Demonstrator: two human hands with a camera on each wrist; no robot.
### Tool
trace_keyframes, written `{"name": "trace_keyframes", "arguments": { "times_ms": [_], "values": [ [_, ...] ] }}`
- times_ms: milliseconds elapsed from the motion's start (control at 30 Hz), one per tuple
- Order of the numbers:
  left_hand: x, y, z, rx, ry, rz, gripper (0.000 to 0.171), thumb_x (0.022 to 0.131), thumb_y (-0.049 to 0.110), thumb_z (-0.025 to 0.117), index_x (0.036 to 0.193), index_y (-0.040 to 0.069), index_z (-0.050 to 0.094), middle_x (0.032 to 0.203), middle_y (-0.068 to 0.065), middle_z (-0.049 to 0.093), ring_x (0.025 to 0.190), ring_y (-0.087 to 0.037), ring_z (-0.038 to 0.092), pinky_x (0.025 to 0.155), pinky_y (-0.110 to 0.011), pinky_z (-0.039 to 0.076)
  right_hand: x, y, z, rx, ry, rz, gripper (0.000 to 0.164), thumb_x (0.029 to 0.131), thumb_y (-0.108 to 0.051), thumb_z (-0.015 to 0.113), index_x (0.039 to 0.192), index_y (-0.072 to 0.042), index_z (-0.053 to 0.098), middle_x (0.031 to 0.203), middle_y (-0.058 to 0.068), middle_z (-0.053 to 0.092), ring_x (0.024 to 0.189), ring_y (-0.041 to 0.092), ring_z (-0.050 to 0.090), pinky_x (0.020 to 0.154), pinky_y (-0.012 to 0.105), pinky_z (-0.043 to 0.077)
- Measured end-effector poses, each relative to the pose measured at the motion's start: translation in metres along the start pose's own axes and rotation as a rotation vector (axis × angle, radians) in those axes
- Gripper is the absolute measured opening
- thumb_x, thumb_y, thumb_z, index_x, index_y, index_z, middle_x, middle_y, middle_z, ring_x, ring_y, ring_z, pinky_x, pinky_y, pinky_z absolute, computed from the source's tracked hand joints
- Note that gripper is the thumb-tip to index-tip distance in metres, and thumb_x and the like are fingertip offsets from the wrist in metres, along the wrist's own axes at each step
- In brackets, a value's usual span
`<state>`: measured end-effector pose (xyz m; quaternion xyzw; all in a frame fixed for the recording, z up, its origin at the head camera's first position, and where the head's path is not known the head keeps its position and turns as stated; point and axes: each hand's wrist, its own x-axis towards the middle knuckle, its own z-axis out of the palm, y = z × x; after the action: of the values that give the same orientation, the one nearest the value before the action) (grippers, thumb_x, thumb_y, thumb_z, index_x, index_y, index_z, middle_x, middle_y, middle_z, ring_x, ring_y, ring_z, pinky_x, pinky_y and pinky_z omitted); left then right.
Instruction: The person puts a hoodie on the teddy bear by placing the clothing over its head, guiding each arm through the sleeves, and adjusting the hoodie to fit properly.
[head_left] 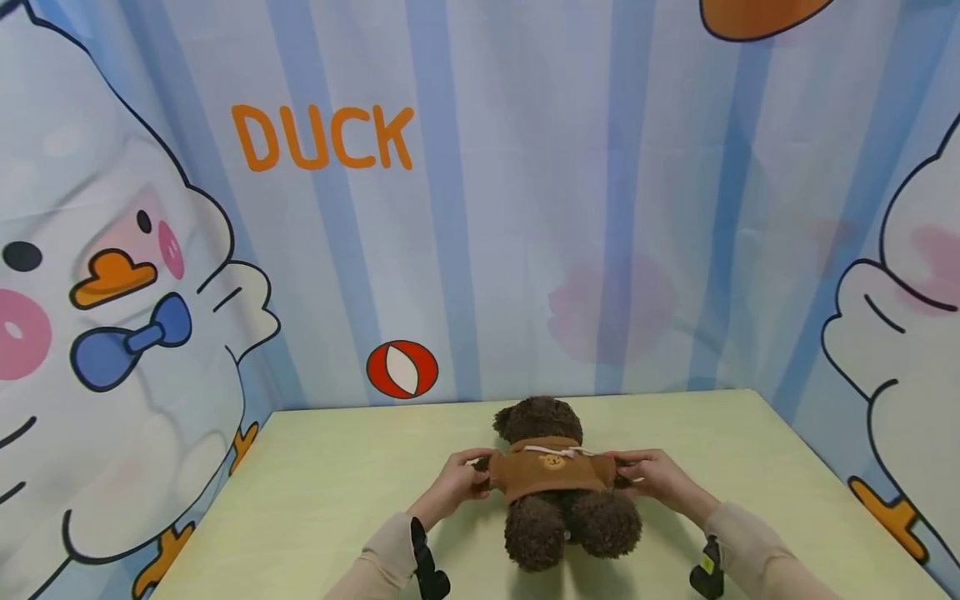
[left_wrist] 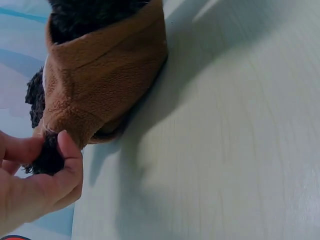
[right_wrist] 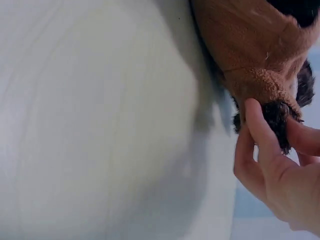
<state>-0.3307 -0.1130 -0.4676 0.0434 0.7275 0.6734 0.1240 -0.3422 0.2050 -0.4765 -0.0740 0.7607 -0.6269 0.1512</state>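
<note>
A dark brown teddy bear (head_left: pixel 534 533) lies on its back on the pale table, its head toward the back edge and its legs toward me. It wears a brown hoodie (head_left: pixel 525 477) with a small bear face and a white drawstring on the chest. My left hand (head_left: pixel 459 479) pinches the furry paw (left_wrist: pixel 49 159) at one sleeve's end between thumb and fingers. On the other side my right hand (head_left: pixel 656 477) pinches the opposite paw (right_wrist: pixel 276 122). Both sleeves are stretched out sideways.
The pale yellow-green table (head_left: pixel 337 492) spreads on both sides of the bear. Behind it hangs a striped blue and white curtain (head_left: pixel 517 208) with printed ducks, touching the table's back edge. Dark straps (head_left: pixel 426 562) with small devices sit on both wrists.
</note>
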Motion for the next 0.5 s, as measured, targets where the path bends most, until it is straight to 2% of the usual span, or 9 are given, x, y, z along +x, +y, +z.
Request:
{"name": "trace_keyframes", "arguments": {
  "times_ms": [67, 167, 267, 367, 467, 500],
  "values": [
    [0.0003, 0.0018, -0.0022, -0.027, -0.001, 0.003, 0.042, 0.082, -0.011, 0.04, 0.122, -0.003, 0.049, 0.075, -0.004, 0.048, 0.054, -0.012, 0.043, 0.053, -0.026, 0.042, 0.0023, 0.0013, -0.0007, -0.002, 0.037, -0.01, 0.038, 0.083, 0.004, 0.046, 0.121, 0.011, 0.049, 0.123, 0.031, 0.048, 0.095, 0.023, 0.06, 0.074, 0.036, 0.052],
    [0.0006, 0.0027, -0.0061, -0.044, 0.034, 0.018, 0.038, 0.079, -0.012, 0.039, 0.115, -0.005, 0.05, 0.084, -0.008, 0.051, 0.053, -0.013, 0.043, 0.052, -0.026, 0.043, 0.0053, 0.0035, -0.0001, -0.053, 0.124, -0.031, 0.032, 0.079, 0.005, 0.047, 0.108, 0.01, 0.06, 0.111, 0.026, 0.058, 0.085, 0.02, 0.062, 0.07, 0.038, 0.053],
    [0.0007, 0.0016, -0.0093, -0.045, 0.076, 0.024, 0.035, 0.077, -0.013, 0.039, 0.111, -0.006, 0.048, 0.092, -0.012, 0.049, 0.053, -0.013, 0.041, 0.051, -0.025, 0.042, 0.0074, 0.0047, -0.0007, -0.1, 0.158, -0.073, 0.027, 0.078, 0.007, 0.048, 0.101, 0.01, 0.06, 0.102, 0.024, 0.061, 0.079, 0.019, 0.061, 0.066, 0.038, 0.053],
    [-0.0007, -0.0005, -0.0101, -0.021, 0.099, -0.013, 0.032, 0.079, -0.01, 0.041, 0.11, -0.006, 0.048, 0.095, -0.015, 0.048, 0.055, -0.013, 0.044, 0.052, -0.025, 0.044, 0.008, 0.0045, -0.0005, -0.091, 0.138, -0.073, 0.029, 0.078, 0.007, 0.047, 0.106, 0.012, 0.053, 0.104, 0.025, 0.058, 0.08, 0.019, 0.06, 0.067, 0.039, 0.052],
    [-0.0023, 0.0007, -0.0078, 0.019, 0.098, -0.072, 0.026, 0.083, -0.003, 0.046, 0.109, -0.007, 0.047, 0.098, -0.019, 0.05, 0.063, -0.017, 0.055, 0.057, -0.029, 0.05, 0.0074, 0.0015, 0.0001, -0.046, 0.066, 0.008, 0.038, 0.082, 0.001, 0.045, 0.118, 0.011, 0.045, 0.113, 0.03, 0.051, 0.077, 0.016, 0.057, 0.065, 0.035, 0.051],
    [-0.002, 0.0019, -0.0066, 0.026, 0.095, -0.098, 0.025, 0.085, 0.0, 0.048, 0.109, -0.006, 0.046, 0.099, -0.02, 0.05, 0.066, -0.019, 0.057, 0.059, -0.031, 0.052, 0.0073, 0.0001, -0.0002, -0.028, 0.033, 0.037, 0.04, 0.083, -0.002, 0.044, 0.122, 0.01, 0.043, 0.119, 0.031, 0.047, 0.081, 0.015, 0.056, 0.065, 0.033, 0.05]
  ]
}}
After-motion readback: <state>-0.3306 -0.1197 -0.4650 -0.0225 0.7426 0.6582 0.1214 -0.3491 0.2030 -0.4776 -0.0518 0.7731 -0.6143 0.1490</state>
